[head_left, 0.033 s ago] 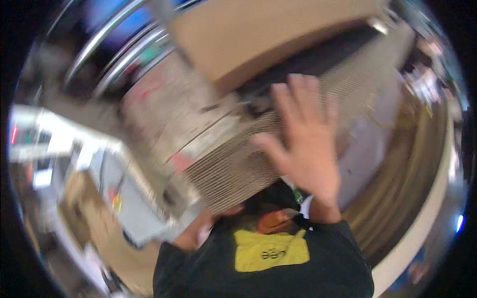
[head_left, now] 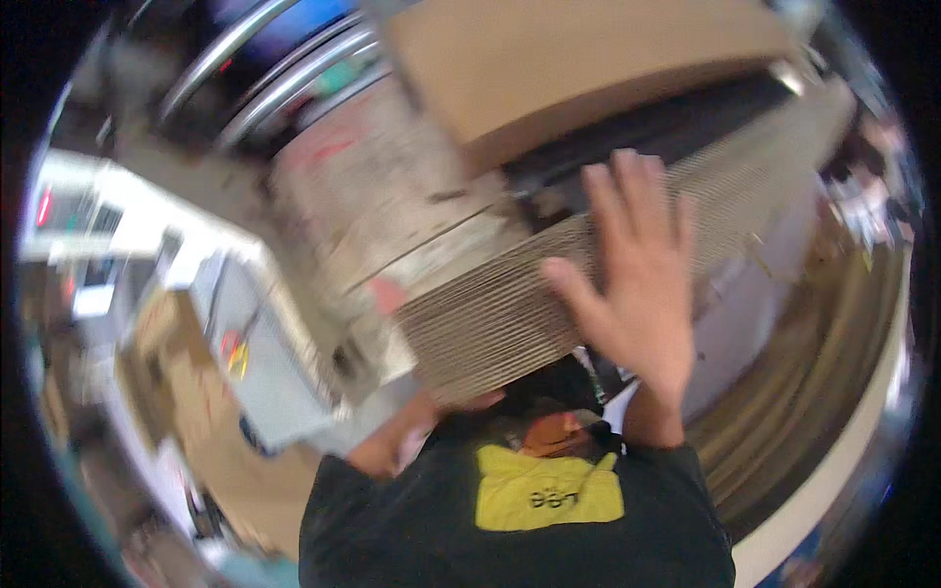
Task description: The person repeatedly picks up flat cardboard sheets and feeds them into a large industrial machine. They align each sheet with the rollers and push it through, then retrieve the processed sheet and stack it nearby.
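Observation:
A stack of corrugated cardboard sheets [head_left: 500, 323] lies slantwise in front of me, its ridged cut edges facing up. My right hand [head_left: 642, 284] is spread against this ridged face, fingers extended and thumb apart, nothing held. At the stack's near left corner is my left hand [head_left: 431, 407], mostly covered by the cardboard, so its fingers cannot be made out. Just beyond the stack stands a large brown cardboard block or box [head_left: 588, 69], with a dark gap between the two.
Shiny metal rollers [head_left: 294, 83] lie at the far left, beside a worn, red-marked surface [head_left: 392, 186]. A white frame [head_left: 216, 220] and brown cardboard [head_left: 216, 421] are on my left. More layered cardboard [head_left: 814, 392] curves along my right.
The whole scene has shifted slightly right in the picture as the view moved. My right hand remains spread on the stack, and my left stays at its near corner.

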Tool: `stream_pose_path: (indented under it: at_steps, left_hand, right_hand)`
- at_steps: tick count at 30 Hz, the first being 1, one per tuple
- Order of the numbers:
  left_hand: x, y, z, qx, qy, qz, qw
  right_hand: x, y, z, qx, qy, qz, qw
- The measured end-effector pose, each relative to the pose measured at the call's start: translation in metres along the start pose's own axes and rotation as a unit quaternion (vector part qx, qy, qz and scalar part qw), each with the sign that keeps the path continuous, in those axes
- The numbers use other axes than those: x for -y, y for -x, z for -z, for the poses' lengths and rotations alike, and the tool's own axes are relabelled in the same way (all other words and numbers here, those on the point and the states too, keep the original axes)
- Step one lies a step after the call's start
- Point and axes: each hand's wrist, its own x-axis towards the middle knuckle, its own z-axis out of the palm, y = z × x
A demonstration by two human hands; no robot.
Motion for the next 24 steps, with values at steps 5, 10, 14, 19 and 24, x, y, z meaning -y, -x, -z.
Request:
stream_pose_path:
  at_steps: [5,10,14,19,24]
  left_hand:
    - [-0.004,-0.001,-0.017,-0.020,0.022,0.005,1.000]
    - [-0.012,-0.005,-0.025,-0.029,0.023,0.016,0.999]
    - [-0.005,-0.002,-0.030,-0.035,0.023,0.027,0.999]
    - [-0.002,0.005,-0.020,-0.051,0.020,0.053,0.997]
    - [0.000,0.011,-0.008,-0.030,0.027,0.059,0.997]
  right_hand:
    - [0.016,0.006,-0.004,-0.004,0.036,0.025,0.999]
    - [0.008,-0.003,0.002,0.015,0.035,-0.003,0.999]
    - [-0.028,0.018,-0.017,-0.085,-0.144,0.035,0.985]
    - [-0.082,0.095,-0.091,-0.460,-0.342,-0.126,0.810]
    - [-0.151,0.138,-0.235,-0.280,-0.760,-0.428,0.401]
